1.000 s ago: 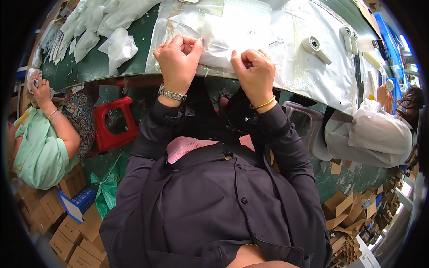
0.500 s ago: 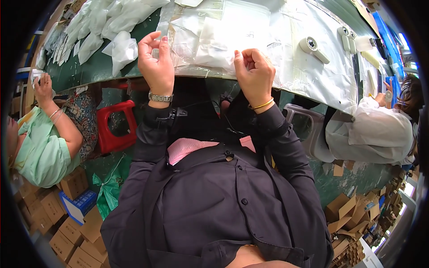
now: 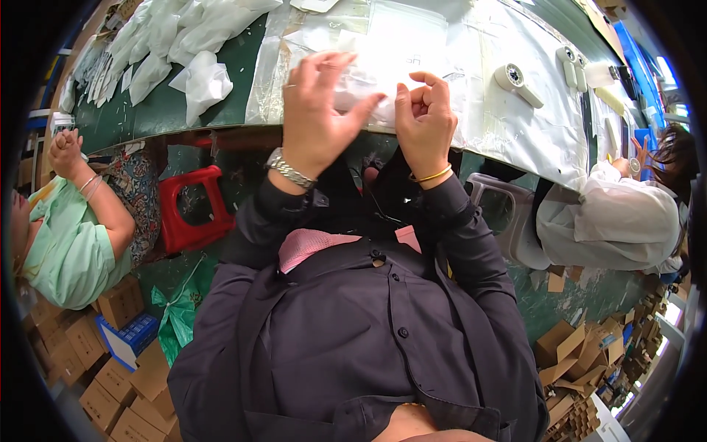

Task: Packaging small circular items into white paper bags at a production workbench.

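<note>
Over the near edge of the table, my left hand [image 3: 318,114] is open, its thumb and fingers spread above a translucent white plastic bag [image 3: 361,85]. Close to its right, my right hand [image 3: 427,121] is closed, with the fingers curled in beside the thumb at the bag's right side. Whatever those fingers hold, if anything, is hidden. A larger clear plastic bag [image 3: 409,33] with dark print lies just beyond both hands. Part of the white bag is covered by my left hand.
Crumpled white bags [image 3: 206,85] lie to the left on the green tabletop [image 3: 243,70]. A white handheld device with a round head [image 3: 515,79] lies at right, with similar ones behind it. Co-workers sit on both sides, near a red stool [image 3: 193,210] and a grey chair [image 3: 508,214].
My left hand has moved right, from the bag's left side to over it, and its fingers have spread. My right hand has shifted slightly to the right.
</note>
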Motion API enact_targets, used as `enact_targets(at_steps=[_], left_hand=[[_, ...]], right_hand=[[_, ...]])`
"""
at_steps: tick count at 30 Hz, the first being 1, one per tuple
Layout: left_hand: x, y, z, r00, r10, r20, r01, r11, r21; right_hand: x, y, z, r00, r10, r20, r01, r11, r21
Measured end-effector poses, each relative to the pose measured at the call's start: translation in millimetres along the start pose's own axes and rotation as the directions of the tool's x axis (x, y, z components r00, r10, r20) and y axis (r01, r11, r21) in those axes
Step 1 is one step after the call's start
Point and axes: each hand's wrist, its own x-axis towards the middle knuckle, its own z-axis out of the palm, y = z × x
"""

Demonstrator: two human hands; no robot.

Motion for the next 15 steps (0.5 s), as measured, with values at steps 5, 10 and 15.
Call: enact_targets(at_steps=[5,10,15], left_hand=[[1,17,17,0.99,-0.111,0.091,0.096,0.983,0.157],[0,6,17,0.989,-0.086,0.121,0.065,0.984,0.163],[4,-24,3,0.995,-0.086,-0.057,0.091,0.99,0.108]], right_hand=[[1,1,2,1.0,0.026,-0.016,-0.026,1.0,-0.001],[-2,-3,-1,0.999,0.044,-0.005,-0.044,0.998,0.047],[0,-3,0,1.0,0.026,-0.011,-0.026,1.0,0.014]])
